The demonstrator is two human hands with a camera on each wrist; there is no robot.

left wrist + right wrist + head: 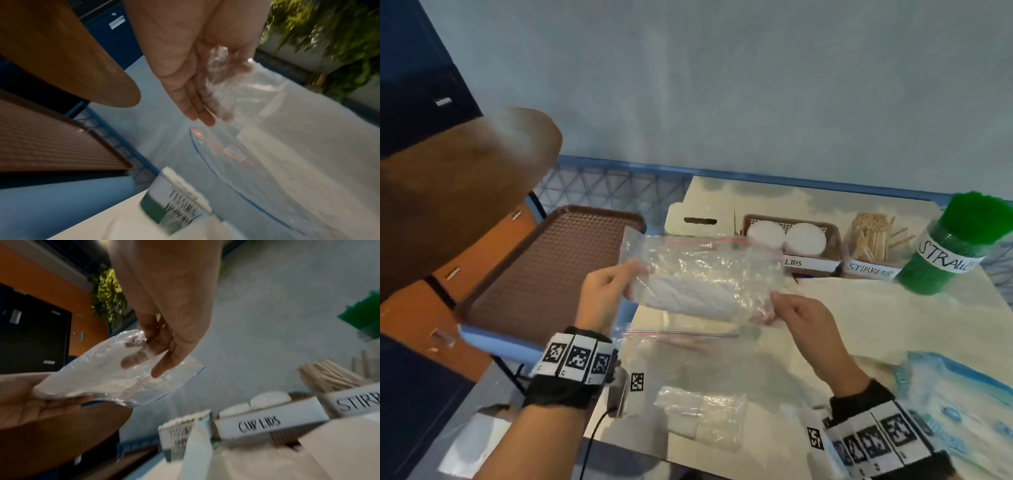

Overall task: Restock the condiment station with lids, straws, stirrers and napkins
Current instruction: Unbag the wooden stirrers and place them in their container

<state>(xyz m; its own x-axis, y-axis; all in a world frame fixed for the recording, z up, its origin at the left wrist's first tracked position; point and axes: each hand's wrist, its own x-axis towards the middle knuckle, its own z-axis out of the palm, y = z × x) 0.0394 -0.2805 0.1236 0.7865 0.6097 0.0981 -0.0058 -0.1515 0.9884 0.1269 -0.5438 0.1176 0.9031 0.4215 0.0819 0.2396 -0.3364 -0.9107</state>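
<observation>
clear crinkly zip bag of white napkins (698,274) hangs above the table's middle, pinched by left hand (606,291) and right hand (804,318). each grip is slight; slick plastic could slip, spilling napkins short of the labelled tissue box (180,434).

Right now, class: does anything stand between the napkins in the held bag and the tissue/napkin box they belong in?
Yes: the zip bag itself. Both the left hand and right hand pinch it above the table, napkins inside. Otherwise, nothing visible blocks the box behind.
</observation>
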